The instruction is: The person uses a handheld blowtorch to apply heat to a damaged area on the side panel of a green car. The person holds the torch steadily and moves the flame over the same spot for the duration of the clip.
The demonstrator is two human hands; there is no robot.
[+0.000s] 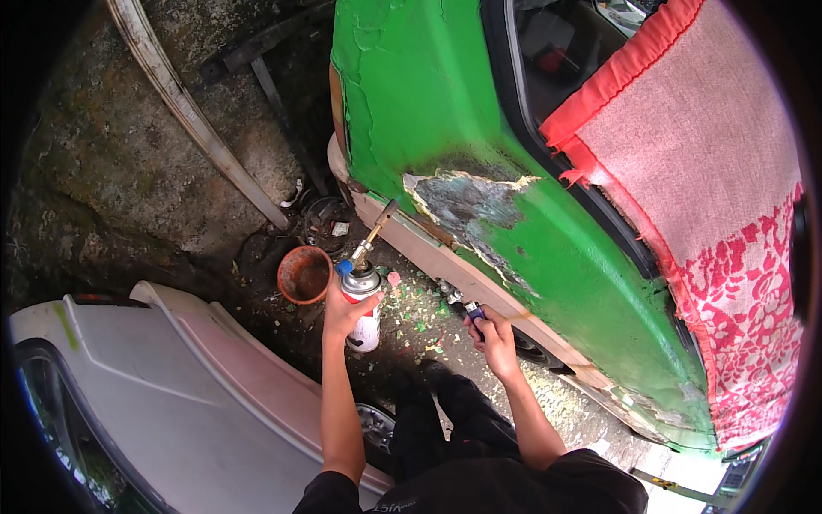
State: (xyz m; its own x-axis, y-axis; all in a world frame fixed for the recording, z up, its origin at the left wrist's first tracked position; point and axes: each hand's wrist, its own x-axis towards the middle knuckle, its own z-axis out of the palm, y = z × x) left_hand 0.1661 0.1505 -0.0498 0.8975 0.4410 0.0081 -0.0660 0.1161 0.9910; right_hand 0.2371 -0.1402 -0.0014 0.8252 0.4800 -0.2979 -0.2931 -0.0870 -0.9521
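Note:
My left hand [345, 313] is wrapped round a gas canister [366, 332] with a brass torch head [363, 253] and a blue knob on top. The torch nozzle points up and right, toward the lower edge of the green car body [445, 94]. In my right hand [497, 338] is a dark blue lighter [476, 313] with a metal top, held apart from the nozzle. A bare grey patch [467, 201] with scorched, peeling paint edges shows on the green panel in front of me. No flame is visible at the nozzle.
A terracotta pot [305, 275] stands left of the canister. A white car [214, 377] flanks me on the left. Paint chips litter the ground [419, 313]. A red and pink cloth [685, 171] drapes the green car. A long metal strip [184, 103] leans at the upper left.

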